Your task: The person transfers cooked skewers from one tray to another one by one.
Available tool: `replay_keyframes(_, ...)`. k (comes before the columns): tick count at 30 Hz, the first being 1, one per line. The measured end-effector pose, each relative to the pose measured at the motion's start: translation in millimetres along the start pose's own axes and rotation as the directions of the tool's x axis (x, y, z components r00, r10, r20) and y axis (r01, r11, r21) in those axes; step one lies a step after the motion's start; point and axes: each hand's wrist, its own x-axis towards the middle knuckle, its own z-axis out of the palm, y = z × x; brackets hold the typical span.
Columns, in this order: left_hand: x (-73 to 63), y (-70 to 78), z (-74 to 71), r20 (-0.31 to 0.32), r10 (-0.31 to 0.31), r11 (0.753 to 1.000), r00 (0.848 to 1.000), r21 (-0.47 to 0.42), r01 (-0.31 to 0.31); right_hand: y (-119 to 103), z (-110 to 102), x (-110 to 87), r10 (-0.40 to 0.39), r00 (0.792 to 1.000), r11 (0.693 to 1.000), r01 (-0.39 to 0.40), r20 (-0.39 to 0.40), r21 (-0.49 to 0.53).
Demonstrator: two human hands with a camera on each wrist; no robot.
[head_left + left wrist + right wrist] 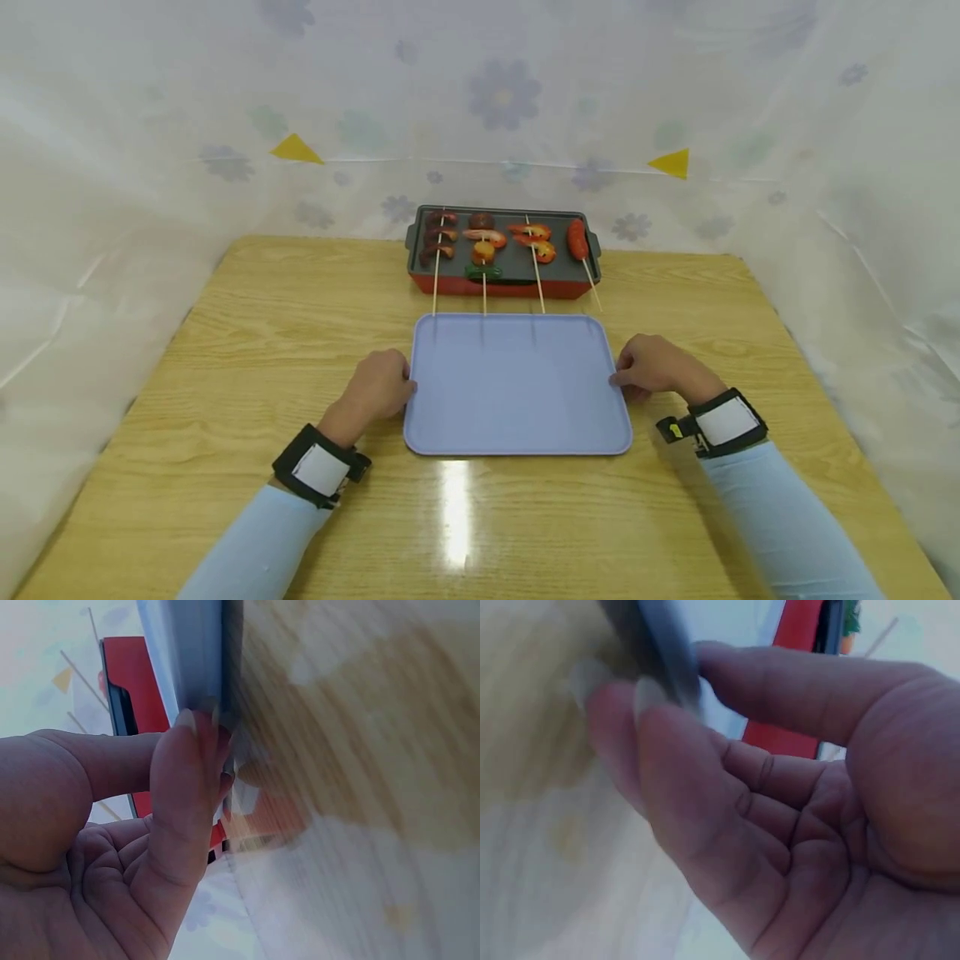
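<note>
A pale blue-violet rectangular tray (517,383) lies on the table, its long side facing me, with nothing on its surface. At the tray's left rim my left hand (378,383) pinches the edge between thumb and fingers. In the left wrist view, the fingertips (184,742) meet right at the tray's edge (199,660). My right hand (652,367) grips the opposite rim, thumb over it and fingers curled below. The right wrist view has the thumb (780,682) on one side of the tray edge (656,652) and the fingers on the other.
Just behind the tray stands a red and black toy grill (517,287). Across it lie skewers of mushroom slices (438,237), mixed food with shrimp (484,242), shrimp (534,242) and a sausage (577,239). Their sticks point toward the tray. A flowered plastic curtain (502,92) surrounds the wooden table (300,308).
</note>
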Motion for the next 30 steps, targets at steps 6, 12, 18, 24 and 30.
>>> replay_keyframes(6,-0.5,0.1,0.4,0.017,-0.023,0.999,1.0,-0.026,0.023,0.0,-20.1,2.5,-0.034,0.994,0.999,0.032,-0.1,-0.023)
replay_keyframes(12,-0.5,-0.7,1.6,0.017,-0.029,0.999,0.999,-0.013,0.029,-1.0,-37.5,9.0,-0.035,0.978,0.999,0.035,-0.205,-0.001)
replay_keyframes(18,0.0,-1.1,2.7,0.032,-0.039,0.999,0.999,-0.015,0.04,-5.3,-51.6,13.8,-0.036,0.958,0.998,0.047,-0.285,0.029)
replay_keyframes(24,0.5,-2.0,2.8,0.026,-0.037,0.999,0.999,-0.014,0.037,-15.9,-62.1,22.0,-0.056,0.932,0.997,0.074,-0.359,0.037)
replay_keyframes(30,0.7,0.8,2.3,0.03,-0.039,0.999,0.999,0.002,0.038,-27.0,-65.6,33.0,-0.037,0.924,0.997,0.059,-0.382,0.046)
